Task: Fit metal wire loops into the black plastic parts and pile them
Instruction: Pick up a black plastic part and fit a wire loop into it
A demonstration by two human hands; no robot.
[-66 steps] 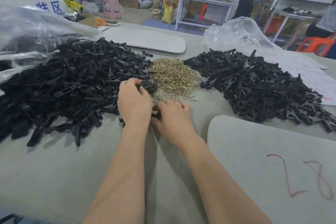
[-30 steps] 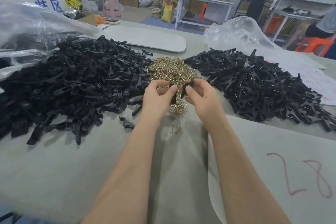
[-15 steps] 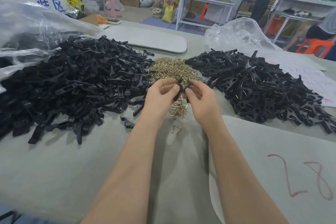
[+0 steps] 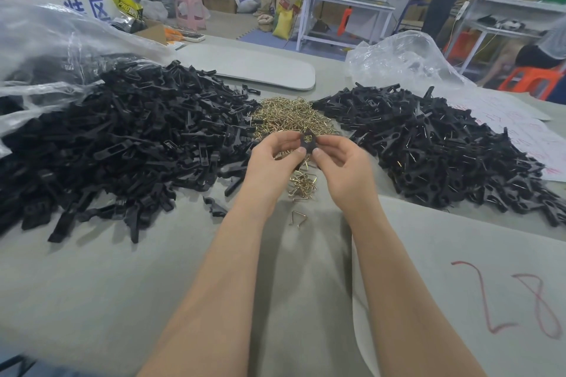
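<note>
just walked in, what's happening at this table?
A person is assembling by hand. The left hand and right hand pinch one black plastic part above the heap of wire loops. A left pile of black parts and a right pile, glinting with wire, flank it. Whether a loop is seated, I cannot tell.

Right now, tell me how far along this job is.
Done: the right pile shows wire glints, so those look fitted. In hand: left hand and right hand pinch one black part. Left: the larger left pile and a heap of wire loops.
</note>
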